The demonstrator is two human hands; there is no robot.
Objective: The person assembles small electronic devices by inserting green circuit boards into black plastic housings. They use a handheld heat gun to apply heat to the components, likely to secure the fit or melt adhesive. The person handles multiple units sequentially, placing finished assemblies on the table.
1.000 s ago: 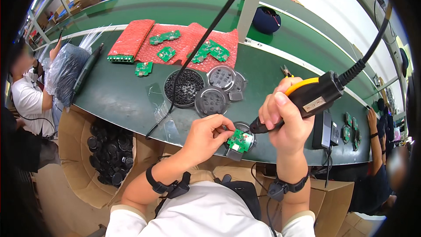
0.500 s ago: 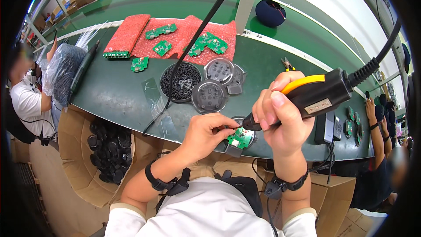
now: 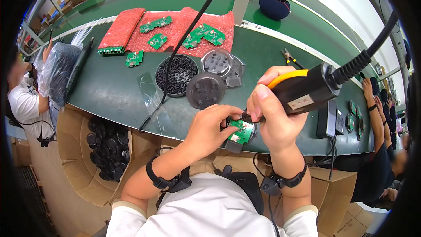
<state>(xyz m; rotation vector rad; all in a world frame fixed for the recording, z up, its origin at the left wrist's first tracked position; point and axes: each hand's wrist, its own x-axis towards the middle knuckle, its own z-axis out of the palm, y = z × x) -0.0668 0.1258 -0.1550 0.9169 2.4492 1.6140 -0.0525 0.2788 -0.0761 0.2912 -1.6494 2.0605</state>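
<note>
My right hand [image 3: 278,116] is wrapped round a black electric screwdriver [image 3: 302,90] with a yellow lever; its nose points down-left at the top edge of a green circuit board [image 3: 240,132]. The board lies in a round dark housing [image 3: 233,146] at the bench's near edge. My left hand [image 3: 209,128] grips the left and upper rim of the board and housing, index fingertip beside the screwdriver nose. The bit's tip and any screw under it are hidden by fingers. Just beyond are a round dish of small black parts [image 3: 177,77] and several round clear-grey covers [image 3: 205,90].
Red bubble wrap [image 3: 164,46] carries several green boards at the back. Pliers [image 3: 289,57] lie beyond my right hand. A black cable [image 3: 193,28] crosses the bench. A grey box [image 3: 326,120] stands right. A carton [image 3: 72,158] of black round parts is left. People work at both sides.
The screwdriver and my right hand have moved a little left and down toward the board's top edge. My left index finger and thumb have spread along the board's rim.
</note>
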